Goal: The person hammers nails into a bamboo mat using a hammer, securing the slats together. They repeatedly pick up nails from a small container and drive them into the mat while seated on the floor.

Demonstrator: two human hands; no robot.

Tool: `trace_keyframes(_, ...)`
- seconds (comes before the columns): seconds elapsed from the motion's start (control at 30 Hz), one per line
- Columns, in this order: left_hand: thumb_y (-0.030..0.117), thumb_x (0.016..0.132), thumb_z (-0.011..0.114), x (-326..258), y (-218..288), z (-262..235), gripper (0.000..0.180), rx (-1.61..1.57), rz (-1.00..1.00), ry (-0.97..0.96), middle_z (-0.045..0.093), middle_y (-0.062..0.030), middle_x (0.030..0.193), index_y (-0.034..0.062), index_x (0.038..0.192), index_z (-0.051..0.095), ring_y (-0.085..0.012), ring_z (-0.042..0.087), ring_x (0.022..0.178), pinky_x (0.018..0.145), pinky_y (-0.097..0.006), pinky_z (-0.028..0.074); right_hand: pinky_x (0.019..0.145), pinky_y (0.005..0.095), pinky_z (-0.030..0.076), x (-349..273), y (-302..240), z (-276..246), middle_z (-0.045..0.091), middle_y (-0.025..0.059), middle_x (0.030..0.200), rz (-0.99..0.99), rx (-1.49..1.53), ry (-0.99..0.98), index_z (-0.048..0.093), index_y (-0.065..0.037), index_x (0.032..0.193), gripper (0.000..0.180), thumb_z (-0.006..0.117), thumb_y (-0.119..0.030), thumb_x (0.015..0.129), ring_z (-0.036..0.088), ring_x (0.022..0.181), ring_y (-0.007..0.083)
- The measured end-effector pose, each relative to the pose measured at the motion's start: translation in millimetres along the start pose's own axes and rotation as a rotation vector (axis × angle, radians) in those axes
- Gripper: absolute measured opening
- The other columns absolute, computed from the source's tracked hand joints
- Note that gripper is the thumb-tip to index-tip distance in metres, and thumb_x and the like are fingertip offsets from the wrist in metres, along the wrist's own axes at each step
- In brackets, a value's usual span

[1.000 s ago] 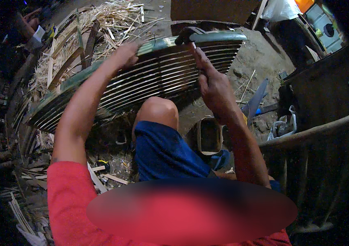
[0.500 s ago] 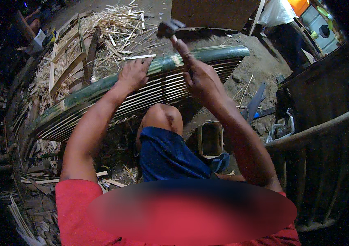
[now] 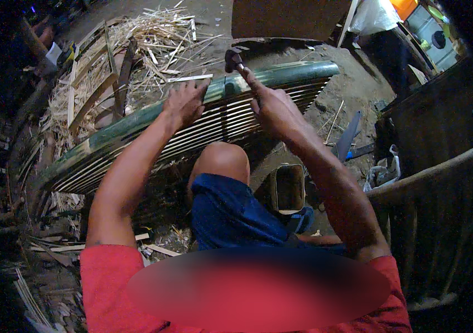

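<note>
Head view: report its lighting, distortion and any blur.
Head view: dim and bluish, with black corners; fisheye bends the green bamboo panel into an arc; the right hand holding a hammer looks slightly soft; a smooth blurred patch covers the red shirt at the lower edge.

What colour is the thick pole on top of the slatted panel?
Green, seen best in the head view: the bamboo pole.

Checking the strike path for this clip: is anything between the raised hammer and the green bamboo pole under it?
Nothing visible. The right hand holds the hammer raised just above the green bamboo pole, with only open air between them. The left hand rests on the pole off to the left, clear of that gap.
</note>
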State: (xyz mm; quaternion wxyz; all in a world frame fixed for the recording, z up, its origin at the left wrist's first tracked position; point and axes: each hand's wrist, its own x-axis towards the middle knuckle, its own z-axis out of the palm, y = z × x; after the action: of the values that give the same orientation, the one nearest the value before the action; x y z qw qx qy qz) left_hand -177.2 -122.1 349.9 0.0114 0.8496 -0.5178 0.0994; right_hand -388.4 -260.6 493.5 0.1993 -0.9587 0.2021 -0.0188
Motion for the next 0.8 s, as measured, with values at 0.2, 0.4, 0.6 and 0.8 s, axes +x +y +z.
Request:
trace_keyframes(0.2, 0.02, 0.083, 0.066, 1.3, 0.2, -6.5, 0.072, -0.029, -0.001, -0.064, 0.053, -0.0207, 0.129, 0.0172, 0.148, 0.037, -0.0398, 0.056, 0.118, 0.092, -0.058, 0.047, 0.067, 0.0395, 0.051, -21.7, 30.9, 0.9, 0.066, 0.0254, 0.093, -0.392, 0.394, 0.618, 0.03, -0.026, 0.156, 0.072, 0.052, 0.001, 0.093, 0.061, 0.07, 0.0286)
trace_keyframes(0.4, 0.019, 0.081, 0.068, 7.4, -4.3, -2.2, 0.085, -0.127, -0.037, -0.124, 0.051, -0.021, 0.128, 0.0223, 0.155, 0.026, -0.0429, 0.052, 0.117, 0.096, -0.06, 0.045, 0.069, 0.0486, 0.05, -15.0, 15.2, 31.9, 0.064, 0.028, 0.088, -0.084, 0.153, 0.127, 0.023, -0.029, 0.157, 0.079, 0.057, -0.004, 0.09, 0.062, 0.075, 0.0426)
trace_keyframes(0.6, 0.025, 0.08, 0.074, 3.4, -4.4, 1.4, 0.091, -0.031, 0.008, -0.12, 0.047, -0.0222, 0.13, 0.0214, 0.156, 0.024, -0.0433, 0.05, 0.119, 0.097, -0.058, 0.045, 0.066, 0.0503, 0.05, -18.1, 28.6, 13.9, 0.062, 0.0241, 0.084, -0.393, 0.341, 0.647, 0.036, -0.019, 0.146, 0.063, 0.054, -0.002, 0.089, 0.061, 0.071, 0.0431)
trace_keyframes(0.8, 0.023, 0.08, 0.073, 1.0, 1.8, -5.7, 0.091, -0.01, -0.023, -0.219, 0.047, -0.0215, 0.133, 0.0205, 0.156, 0.023, -0.0423, 0.048, 0.122, 0.097, -0.057, 0.045, 0.07, 0.0545, 0.047, -11.4, 27.2, 47.4, 0.061, 0.0278, 0.081, -0.045, 0.179, 0.031, 0.024, -0.028, 0.157, 0.082, 0.054, -0.001, 0.086, 0.06, 0.071, 0.0466)
